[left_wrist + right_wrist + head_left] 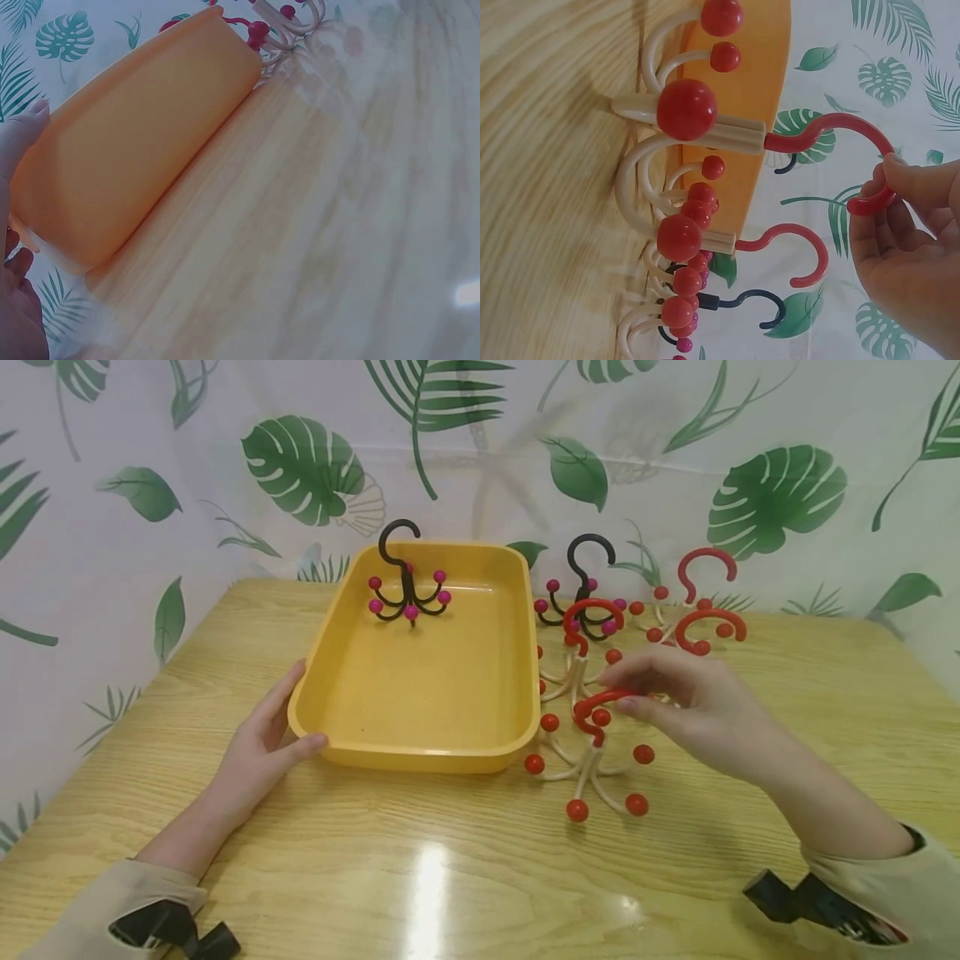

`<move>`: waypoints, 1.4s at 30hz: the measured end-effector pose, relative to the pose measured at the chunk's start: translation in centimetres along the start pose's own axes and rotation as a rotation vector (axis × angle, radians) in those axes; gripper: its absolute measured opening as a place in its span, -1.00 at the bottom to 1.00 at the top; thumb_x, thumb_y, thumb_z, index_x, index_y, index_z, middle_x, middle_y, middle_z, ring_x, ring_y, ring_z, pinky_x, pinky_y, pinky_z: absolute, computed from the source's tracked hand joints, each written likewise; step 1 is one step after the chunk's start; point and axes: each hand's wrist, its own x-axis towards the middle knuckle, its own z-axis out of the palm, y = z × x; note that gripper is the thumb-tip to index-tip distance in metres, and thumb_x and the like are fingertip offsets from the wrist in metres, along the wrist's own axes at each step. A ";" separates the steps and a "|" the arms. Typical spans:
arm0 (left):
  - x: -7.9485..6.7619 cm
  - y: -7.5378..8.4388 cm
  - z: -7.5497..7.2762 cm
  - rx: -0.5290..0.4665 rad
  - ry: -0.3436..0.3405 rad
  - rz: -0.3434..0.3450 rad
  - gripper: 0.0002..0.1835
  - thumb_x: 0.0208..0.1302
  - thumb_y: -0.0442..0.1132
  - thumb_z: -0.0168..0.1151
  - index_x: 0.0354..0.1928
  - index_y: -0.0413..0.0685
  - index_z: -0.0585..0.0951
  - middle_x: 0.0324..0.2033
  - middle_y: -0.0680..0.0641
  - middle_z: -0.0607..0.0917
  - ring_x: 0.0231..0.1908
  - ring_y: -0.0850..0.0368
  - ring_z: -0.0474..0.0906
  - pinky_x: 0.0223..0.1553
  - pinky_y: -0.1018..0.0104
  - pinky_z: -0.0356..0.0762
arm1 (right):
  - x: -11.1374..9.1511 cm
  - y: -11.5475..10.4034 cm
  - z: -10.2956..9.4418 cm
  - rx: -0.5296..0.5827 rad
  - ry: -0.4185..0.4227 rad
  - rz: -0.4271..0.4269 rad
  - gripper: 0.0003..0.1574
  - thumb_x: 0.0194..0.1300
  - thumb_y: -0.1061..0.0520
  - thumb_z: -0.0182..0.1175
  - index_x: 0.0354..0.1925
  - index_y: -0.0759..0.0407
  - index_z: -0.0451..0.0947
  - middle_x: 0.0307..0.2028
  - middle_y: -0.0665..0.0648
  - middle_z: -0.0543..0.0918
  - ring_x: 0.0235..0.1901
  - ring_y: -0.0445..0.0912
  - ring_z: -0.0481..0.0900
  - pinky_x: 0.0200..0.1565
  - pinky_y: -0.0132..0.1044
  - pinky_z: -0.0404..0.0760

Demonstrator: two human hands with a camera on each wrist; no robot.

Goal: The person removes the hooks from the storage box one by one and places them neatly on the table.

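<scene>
One red-hooked hanger [739,136], below right fingers [633,668] pinching its crook, presumably the handiest hold; one yellow tray [420,761], beside left fingers [283,693] gripping its corner, seemingly for steadiness.

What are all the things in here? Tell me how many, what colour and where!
Table: 1, yellowish wood, underneath
Leafy backdrop: 1, white and green, behind the table
Tray: 1, yellow, on the table
Pink-balled racks: 2, black, one inside the tray, one to its right
Red-balled racks: 4, cream with red hooks, right of the tray
Wrist devices: 2, black, one at each wrist
Sleeves: 2, beige, one on each arm
Left hand: 1, bare, holding the tray's near left corner
Right hand: 1, bare, pinching the nearest rack's red hook
</scene>
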 end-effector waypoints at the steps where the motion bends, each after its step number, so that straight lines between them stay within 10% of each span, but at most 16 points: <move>1: 0.0 0.0 0.0 0.002 0.001 -0.001 -0.12 0.27 -0.41 0.22 0.51 0.08 -0.02 0.48 -0.01 -0.03 0.44 0.06 -0.12 0.23 0.61 0.13 | 0.0 0.0 0.0 -0.001 0.000 0.000 -0.73 0.24 0.34 0.24 -0.07 0.17 0.59 -0.18 0.01 0.66 -0.21 -0.20 0.60 -0.18 -0.51 0.58; 42: 0.0 -0.2 0.0 0.008 0.005 -0.002 -0.12 0.27 -0.39 0.23 0.51 0.11 -0.01 0.48 0.01 -0.02 0.44 0.09 -0.13 0.23 0.64 0.09 | -0.3 0.3 -0.5 -0.067 -0.032 -0.029 -0.69 0.23 0.24 0.29 -0.03 0.11 0.59 -0.17 -0.06 0.66 -0.20 -0.23 0.58 -0.14 -0.52 0.55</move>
